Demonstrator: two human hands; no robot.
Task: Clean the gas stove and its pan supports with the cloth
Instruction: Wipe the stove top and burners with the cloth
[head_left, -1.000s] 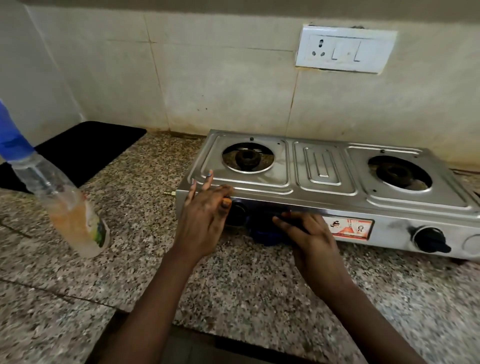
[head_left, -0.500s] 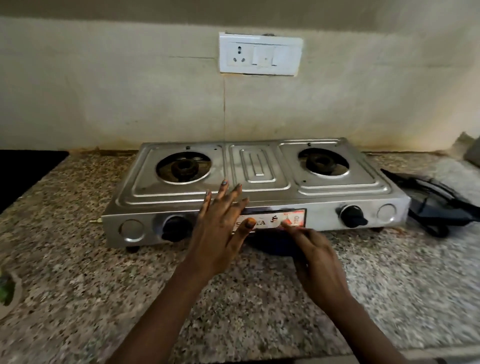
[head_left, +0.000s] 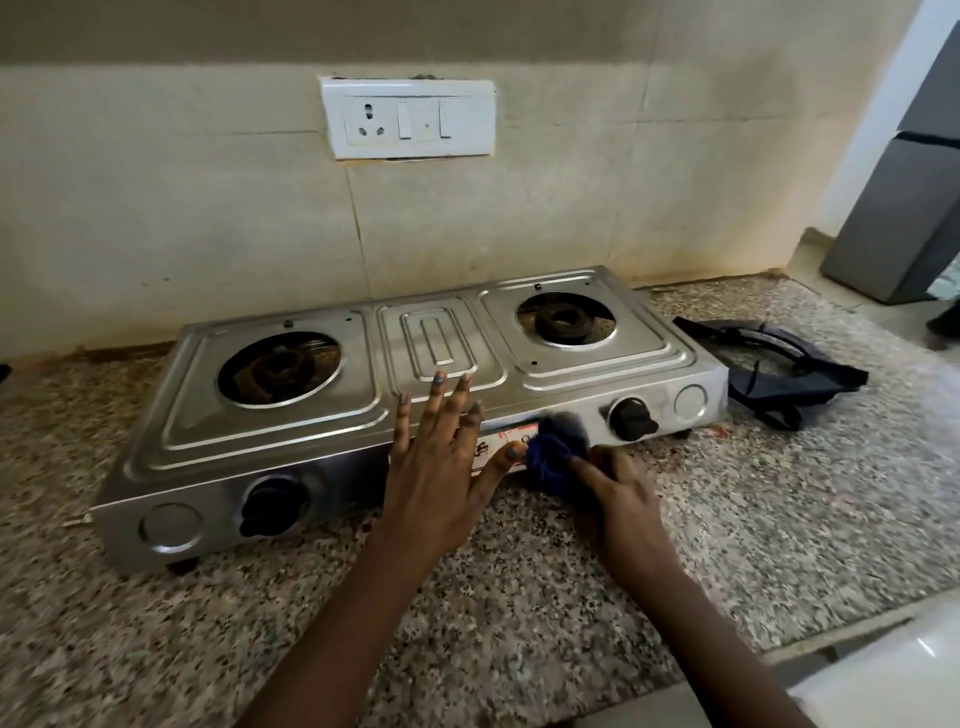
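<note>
Steel gas stove (head_left: 291, 415) on granite counter (head_left: 519, 613), burner wells bare; pan supports (head_left: 769, 364) stacked right of it. Left hand (head_left: 441, 467) splayed flat on front edge. Right hand (head_left: 618, 499) bunching blue cloth (head_left: 556, 454) against label, further right than before.

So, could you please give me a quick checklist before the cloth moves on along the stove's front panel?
1. Blue cloth gripped by right hand: ok.
2. Left hand steadying the gas stove, fingers spread: ok.
3. Pan supports off the burners, on the granite counter: ok.
4. Right knob off: cannot tell.
5. Left knob off: cannot tell.
</note>
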